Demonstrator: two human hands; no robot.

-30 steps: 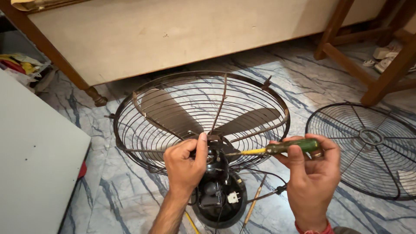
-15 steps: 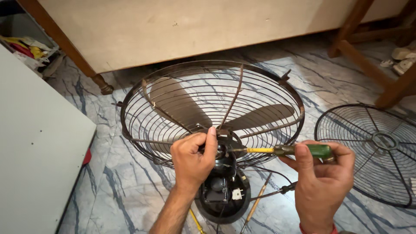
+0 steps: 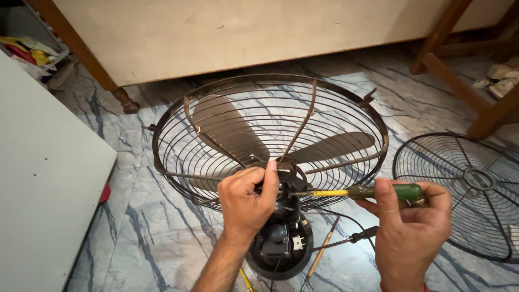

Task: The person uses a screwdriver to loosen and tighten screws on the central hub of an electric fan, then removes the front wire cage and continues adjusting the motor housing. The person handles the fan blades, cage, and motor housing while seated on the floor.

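Gripping the hub of a dark wire-caged metal fan (image 3: 270, 135) lying on the marble floor (image 3: 135, 216): left hand (image 3: 246, 200), fingers curled tight, thumb up against the cage centre. Just below that hand, the open round black motor housing (image 3: 278, 243). Closed around a green-handled, yellow-shafted screwdriver (image 3: 367, 192): right hand (image 3: 413, 227), tip pointing at the hub beside the left thumb. Right of it, well apart, a loose black wire grille (image 3: 465, 189).
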